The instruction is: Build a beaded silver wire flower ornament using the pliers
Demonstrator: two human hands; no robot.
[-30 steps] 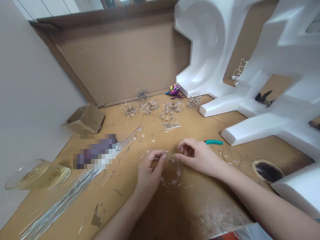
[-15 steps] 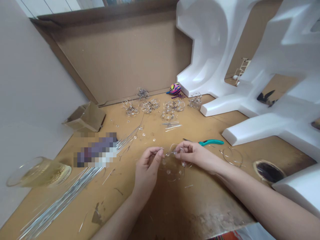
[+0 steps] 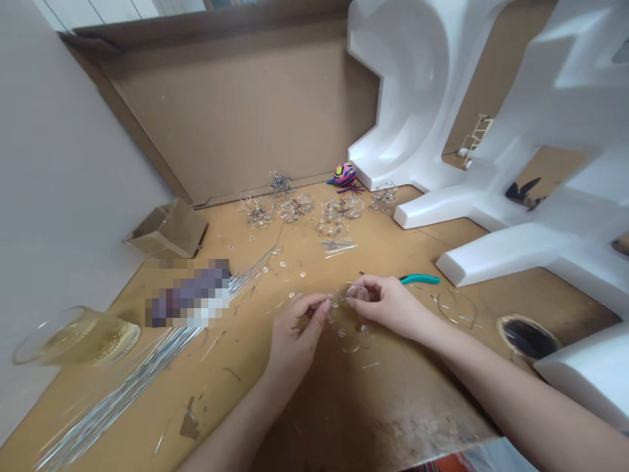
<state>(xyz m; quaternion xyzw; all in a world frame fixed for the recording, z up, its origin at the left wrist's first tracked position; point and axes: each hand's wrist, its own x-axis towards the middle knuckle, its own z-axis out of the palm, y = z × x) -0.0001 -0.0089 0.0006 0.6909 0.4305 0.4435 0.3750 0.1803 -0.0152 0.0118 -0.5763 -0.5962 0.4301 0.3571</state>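
Note:
My left hand (image 3: 297, 331) and my right hand (image 3: 386, 303) meet over the middle of the brown table (image 3: 275, 400). Both pinch a thin wire loop strung with clear beads (image 3: 351, 331), which hangs between the fingertips just above the table. The left fingers pinch one wire end, the right fingers the other. Green-handled pliers (image 3: 417, 279) lie just behind my right hand. An empty wire ring (image 3: 457, 308) lies to its right.
Several finished bead-and-wire pieces (image 3: 295, 208) lie at the back near a colourful toy (image 3: 344, 175). A bundle of long wires (image 3: 132, 387) runs down the left. A glass bowl (image 3: 73, 335), a small cardboard box (image 3: 170, 231) and white foam blocks (image 3: 515, 249) stand around.
The beaded wire loop lay flat on the table a second ago; both hands have lifted it and drawn its ends together, and my right hand has moved left toward the left hand.

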